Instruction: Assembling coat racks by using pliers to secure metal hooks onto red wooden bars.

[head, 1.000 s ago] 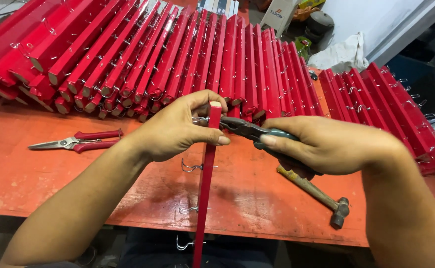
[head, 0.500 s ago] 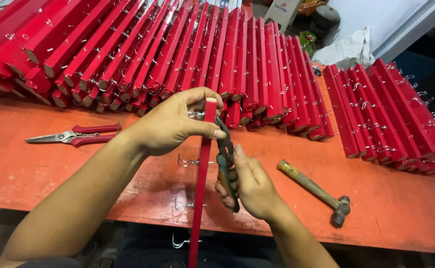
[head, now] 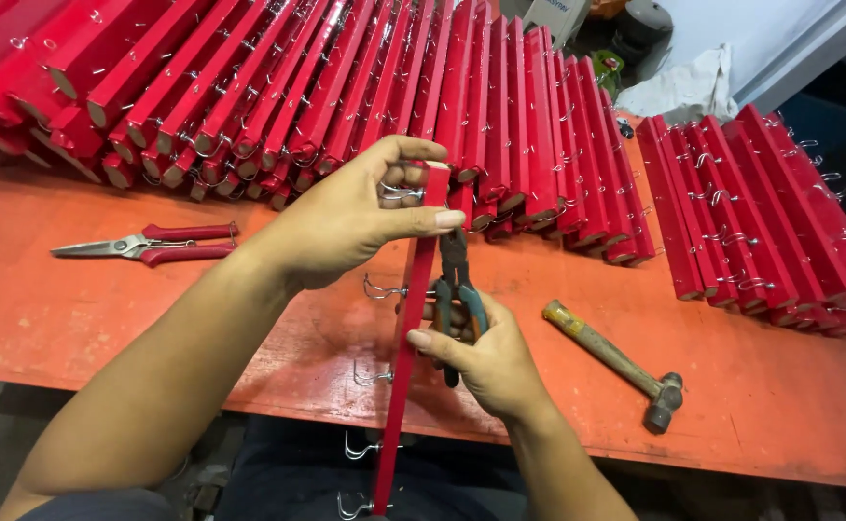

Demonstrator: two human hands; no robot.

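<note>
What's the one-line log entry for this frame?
left hand: grips top of red slat | right hand: holds pliers against slat | hammer, snips: idle on orange bench

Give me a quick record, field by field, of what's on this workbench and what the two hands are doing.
Surface: orange workbench
Left hand: grips the top end of a long red wooden strip with metal hooks
Right hand: holds dark-handled pliers beside the strip, nose pointing up
Left of the hands: red-handled metal snips, lying flat
Right of the hands: wooden-handled hammer, lying flat
Behind: rows of stacked red hooked strips; a second batch at the right
</note>
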